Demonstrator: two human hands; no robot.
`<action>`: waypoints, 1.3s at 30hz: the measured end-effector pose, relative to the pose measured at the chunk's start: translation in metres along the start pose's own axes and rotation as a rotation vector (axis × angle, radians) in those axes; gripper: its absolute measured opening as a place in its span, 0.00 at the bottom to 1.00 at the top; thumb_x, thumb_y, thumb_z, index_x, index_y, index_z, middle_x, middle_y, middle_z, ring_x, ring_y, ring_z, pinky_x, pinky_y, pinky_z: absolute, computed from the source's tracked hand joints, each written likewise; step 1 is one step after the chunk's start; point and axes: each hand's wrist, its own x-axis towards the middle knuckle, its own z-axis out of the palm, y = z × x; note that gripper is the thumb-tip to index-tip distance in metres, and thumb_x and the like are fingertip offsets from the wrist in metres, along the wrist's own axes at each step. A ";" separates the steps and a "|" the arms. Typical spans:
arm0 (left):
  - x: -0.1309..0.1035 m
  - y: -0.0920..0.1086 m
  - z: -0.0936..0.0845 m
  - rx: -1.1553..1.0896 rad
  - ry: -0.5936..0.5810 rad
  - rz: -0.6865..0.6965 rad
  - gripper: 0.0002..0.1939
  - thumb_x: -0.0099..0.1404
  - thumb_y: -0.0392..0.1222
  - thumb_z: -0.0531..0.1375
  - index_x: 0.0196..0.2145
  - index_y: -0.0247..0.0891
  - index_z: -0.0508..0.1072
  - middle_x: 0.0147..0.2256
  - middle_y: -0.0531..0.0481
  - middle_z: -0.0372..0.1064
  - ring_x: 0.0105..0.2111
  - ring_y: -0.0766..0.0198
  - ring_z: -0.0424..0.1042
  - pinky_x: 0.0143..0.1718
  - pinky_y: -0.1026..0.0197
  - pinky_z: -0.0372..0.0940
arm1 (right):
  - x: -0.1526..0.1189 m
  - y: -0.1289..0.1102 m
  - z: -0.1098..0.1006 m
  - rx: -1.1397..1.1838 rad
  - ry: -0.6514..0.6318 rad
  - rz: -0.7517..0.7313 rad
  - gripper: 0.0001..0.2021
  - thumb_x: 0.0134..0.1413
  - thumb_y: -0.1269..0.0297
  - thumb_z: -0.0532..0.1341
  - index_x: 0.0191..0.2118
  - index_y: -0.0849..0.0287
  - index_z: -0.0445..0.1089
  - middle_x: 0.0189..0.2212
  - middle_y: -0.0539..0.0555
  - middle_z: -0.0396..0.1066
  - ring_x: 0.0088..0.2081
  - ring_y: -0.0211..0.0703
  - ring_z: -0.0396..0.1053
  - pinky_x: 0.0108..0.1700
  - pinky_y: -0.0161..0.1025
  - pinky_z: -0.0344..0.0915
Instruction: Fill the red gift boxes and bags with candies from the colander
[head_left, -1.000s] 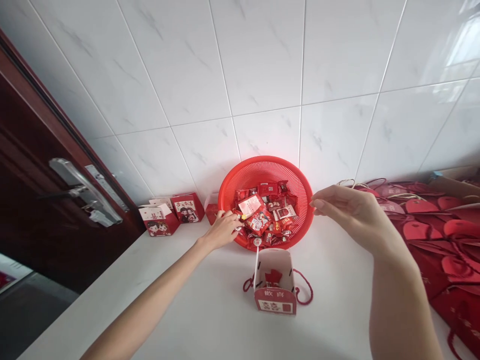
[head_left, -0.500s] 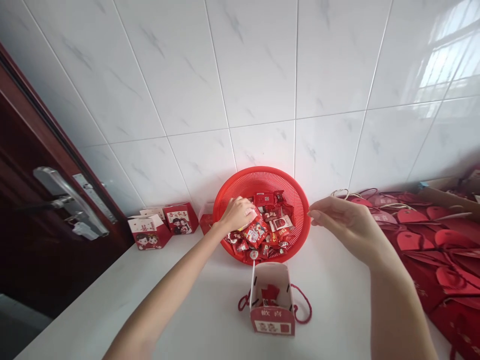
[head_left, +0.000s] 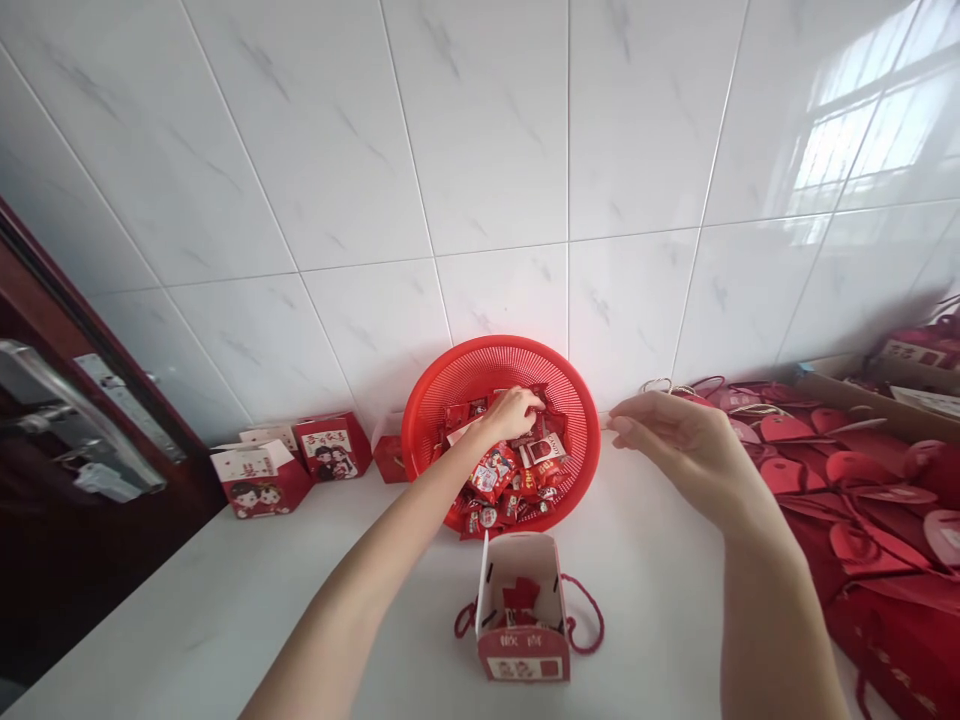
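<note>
In the head view, my left hand (head_left: 516, 412) reaches into a red plastic basket (head_left: 420, 420) of wrapped candies (head_left: 491, 475). Its fingers curl down into the candies at the far right, and their tips are partly hidden. My right hand (head_left: 682, 445) hovers just right of the basket rim with thumb and forefinger pinched together; whether anything lies between them is too small to tell. In front of the basket a small open gift box (head_left: 523, 668) stands upright, with red wrapped pieces inside and a dark red cord (head_left: 587, 610) looping out at its side.
Several red and white gift boxes (head_left: 266, 485) stand at the left, by a dark door with a metal handle (head_left: 67, 410). Many red gift bags (head_left: 840, 500) with cords cover the right side, and a cardboard box (head_left: 847, 385) sits behind them. A tiled wall rises behind the table.
My left hand has moved right and slightly up across the candies, from the basket's left part toward its far right. The view has turned a little right; my right hand keeps its pinch.
</note>
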 end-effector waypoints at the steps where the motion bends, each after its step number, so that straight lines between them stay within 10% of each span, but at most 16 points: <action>1: -0.001 0.000 0.002 -0.004 -0.018 0.019 0.18 0.64 0.30 0.58 0.48 0.40 0.81 0.48 0.46 0.80 0.50 0.55 0.75 0.55 0.56 0.68 | 0.000 0.000 0.000 0.003 -0.002 0.001 0.11 0.57 0.54 0.65 0.36 0.57 0.77 0.32 0.55 0.79 0.34 0.48 0.77 0.40 0.44 0.72; 13: 0.010 0.016 0.018 -0.098 0.046 -0.002 0.05 0.58 0.36 0.65 0.32 0.40 0.83 0.37 0.43 0.80 0.43 0.51 0.78 0.47 0.55 0.70 | 0.001 0.001 0.003 -0.027 -0.018 0.033 0.11 0.57 0.54 0.64 0.36 0.57 0.76 0.32 0.54 0.78 0.35 0.47 0.77 0.43 0.44 0.72; 39: -0.056 0.004 -0.039 -0.550 0.345 -0.179 0.12 0.64 0.47 0.58 0.35 0.37 0.78 0.37 0.45 0.80 0.38 0.57 0.78 0.42 0.57 0.71 | 0.009 0.016 0.014 -0.128 -0.034 0.082 0.09 0.57 0.57 0.61 0.35 0.56 0.75 0.34 0.53 0.79 0.36 0.47 0.76 0.41 0.44 0.71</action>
